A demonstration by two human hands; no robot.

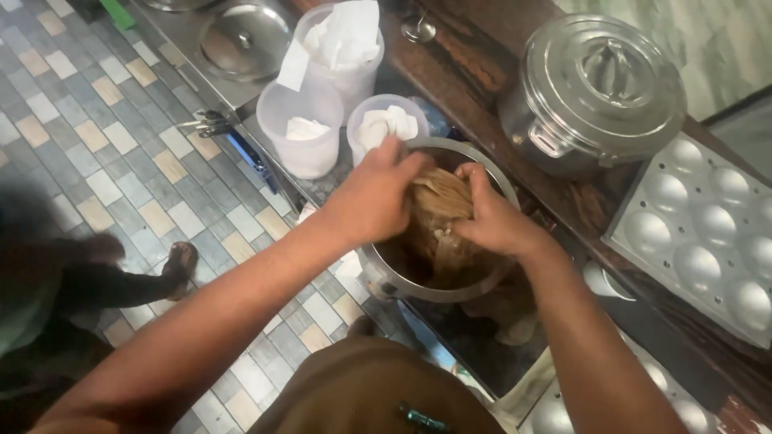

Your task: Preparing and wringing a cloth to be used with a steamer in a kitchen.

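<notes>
Counter pot (386,277) (brown cloth (438,221) inside)

a large lidded steel pot (595,92) stands on the dark wooden counter (474,60), with a dimpled metal mould tray (704,233) just beside it. three translucent plastic tubs (305,128) holding white cloth or paper cluster near a flat steel lid (245,38). below lies a tiled floor (96,153), where another person's sandalled foot (178,267) rests.
</notes>
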